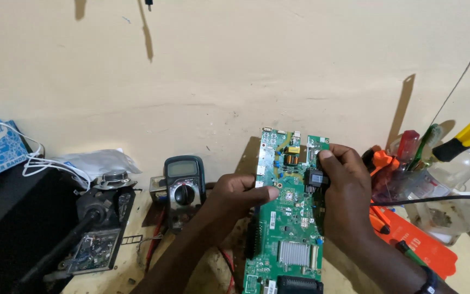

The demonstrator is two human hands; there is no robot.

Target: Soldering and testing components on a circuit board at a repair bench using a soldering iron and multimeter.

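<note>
Green circuit board (286, 218) is held at frame centre, long axis running from bottom edge up toward the wall. Left hand (240, 196) is closed on its left edge, thumb laid across the face. Right hand (346, 188) is closed on the right edge, fingers pinching a black block component (315, 178) near the upper end. Clear jar (436, 179) at right is stuffed with screwdrivers; multimeter (184, 182) stands left of the board

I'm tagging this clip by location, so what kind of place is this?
Probably an electronics repair bench. Both hands hold a green circuit board upright on the worktop, a multimeter leans against the wall, and a clear container at the right is stuffed with screwdrivers and other hand tools.
</note>
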